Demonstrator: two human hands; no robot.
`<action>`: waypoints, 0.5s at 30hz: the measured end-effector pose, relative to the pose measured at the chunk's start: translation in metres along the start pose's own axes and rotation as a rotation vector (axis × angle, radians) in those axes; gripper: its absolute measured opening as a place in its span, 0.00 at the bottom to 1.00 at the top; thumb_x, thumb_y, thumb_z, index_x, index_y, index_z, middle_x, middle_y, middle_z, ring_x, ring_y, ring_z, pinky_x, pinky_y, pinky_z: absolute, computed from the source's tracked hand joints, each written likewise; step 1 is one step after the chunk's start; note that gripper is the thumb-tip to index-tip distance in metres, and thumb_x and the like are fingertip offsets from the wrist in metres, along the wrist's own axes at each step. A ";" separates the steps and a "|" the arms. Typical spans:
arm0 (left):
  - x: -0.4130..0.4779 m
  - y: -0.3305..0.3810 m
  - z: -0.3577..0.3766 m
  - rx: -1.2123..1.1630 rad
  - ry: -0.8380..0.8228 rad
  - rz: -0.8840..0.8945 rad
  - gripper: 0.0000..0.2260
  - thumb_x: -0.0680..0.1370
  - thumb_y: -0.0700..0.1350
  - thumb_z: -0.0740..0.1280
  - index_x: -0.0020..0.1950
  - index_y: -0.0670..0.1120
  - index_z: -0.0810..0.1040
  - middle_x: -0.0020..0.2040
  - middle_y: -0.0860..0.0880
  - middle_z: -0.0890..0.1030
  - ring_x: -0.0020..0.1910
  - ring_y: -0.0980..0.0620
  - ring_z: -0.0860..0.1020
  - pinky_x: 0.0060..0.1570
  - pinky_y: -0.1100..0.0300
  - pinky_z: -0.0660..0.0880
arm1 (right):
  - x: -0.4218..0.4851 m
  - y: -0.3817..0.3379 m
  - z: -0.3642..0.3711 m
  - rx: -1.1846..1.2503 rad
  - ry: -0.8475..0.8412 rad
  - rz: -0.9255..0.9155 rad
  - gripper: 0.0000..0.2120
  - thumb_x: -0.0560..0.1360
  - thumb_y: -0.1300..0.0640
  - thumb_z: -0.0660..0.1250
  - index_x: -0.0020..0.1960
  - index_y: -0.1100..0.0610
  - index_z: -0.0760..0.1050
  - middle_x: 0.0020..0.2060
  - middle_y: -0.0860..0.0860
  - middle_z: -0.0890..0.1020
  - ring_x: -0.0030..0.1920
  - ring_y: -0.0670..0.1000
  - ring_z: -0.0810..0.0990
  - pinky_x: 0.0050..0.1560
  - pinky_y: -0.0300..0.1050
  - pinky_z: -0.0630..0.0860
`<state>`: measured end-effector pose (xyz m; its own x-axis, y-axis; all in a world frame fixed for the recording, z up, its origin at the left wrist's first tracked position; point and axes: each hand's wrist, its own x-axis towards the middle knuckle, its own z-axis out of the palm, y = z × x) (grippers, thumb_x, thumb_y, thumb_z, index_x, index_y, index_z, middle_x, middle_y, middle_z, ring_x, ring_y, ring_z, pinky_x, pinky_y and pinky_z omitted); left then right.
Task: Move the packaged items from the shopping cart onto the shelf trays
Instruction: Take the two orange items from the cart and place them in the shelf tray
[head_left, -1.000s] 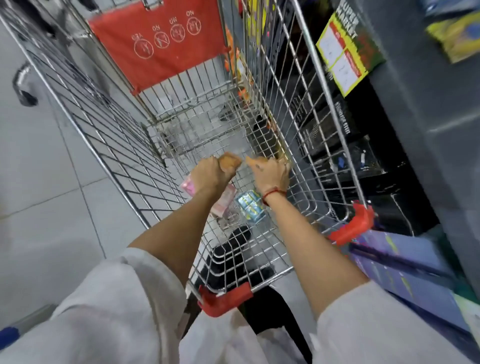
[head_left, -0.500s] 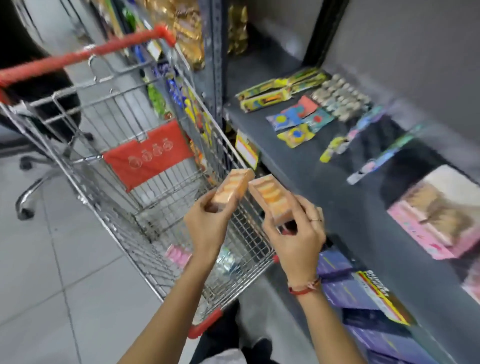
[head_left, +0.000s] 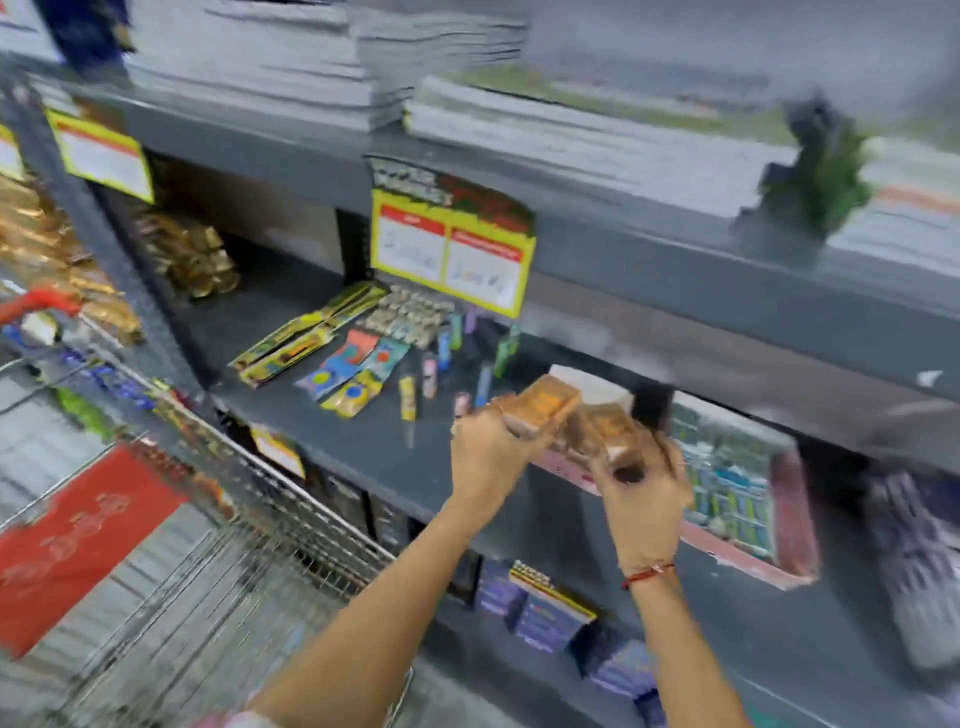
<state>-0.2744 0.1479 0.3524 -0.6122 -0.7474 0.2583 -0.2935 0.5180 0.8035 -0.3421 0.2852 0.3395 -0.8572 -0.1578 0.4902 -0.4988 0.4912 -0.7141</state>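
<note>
My left hand (head_left: 485, 447) grips an orange packaged item (head_left: 543, 402) and my right hand (head_left: 647, 488) grips a second orange pack (head_left: 605, 434). Both are held up over the front of the dark grey middle shelf (head_left: 384, 447), just above a pink tray (head_left: 563, 465) whose contents my hands mostly hide. To the right stands another pink tray (head_left: 779, 540) holding blue and green packs. The wire shopping cart (head_left: 218, 597) with its red flap is at the lower left, its inside blurred.
Flat colourful packets (head_left: 353, 371) and small tubes (head_left: 431, 364) lie on the middle shelf at the left. A yellow price sign (head_left: 452, 254) hangs from the upper shelf (head_left: 675, 244), which carries stacked grey packs. Purple boxes (head_left: 545, 618) fill the lower shelf.
Both hands lifted an orange pack each out of the cart and carried them up and right to the middle shelf, over the pink tray. The view swung from the cart to the shelves.
</note>
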 end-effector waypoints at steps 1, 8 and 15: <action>0.003 0.003 0.012 0.047 -0.065 0.004 0.19 0.68 0.60 0.72 0.38 0.44 0.85 0.36 0.46 0.86 0.42 0.49 0.83 0.54 0.56 0.74 | 0.002 0.004 0.003 -0.026 -0.034 0.018 0.20 0.65 0.60 0.76 0.55 0.64 0.78 0.56 0.63 0.79 0.54 0.62 0.79 0.56 0.46 0.72; 0.022 -0.006 0.047 0.204 -0.282 0.098 0.19 0.73 0.57 0.68 0.55 0.44 0.81 0.53 0.45 0.81 0.53 0.44 0.80 0.53 0.50 0.76 | 0.006 0.013 0.018 -0.148 -0.233 -0.157 0.18 0.63 0.63 0.76 0.52 0.61 0.78 0.59 0.60 0.77 0.49 0.57 0.83 0.49 0.45 0.79; 0.037 -0.015 0.042 0.241 -0.393 0.177 0.19 0.70 0.53 0.71 0.59 0.49 0.78 0.54 0.49 0.80 0.54 0.49 0.78 0.50 0.53 0.78 | -0.002 0.018 0.021 -0.165 -0.216 0.034 0.18 0.71 0.58 0.70 0.59 0.63 0.75 0.62 0.61 0.75 0.58 0.59 0.78 0.61 0.49 0.74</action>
<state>-0.3233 0.1300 0.3269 -0.8852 -0.4494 0.1202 -0.2928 0.7390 0.6068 -0.3523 0.2763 0.3147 -0.8896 -0.3091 0.3363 -0.4565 0.6297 -0.6285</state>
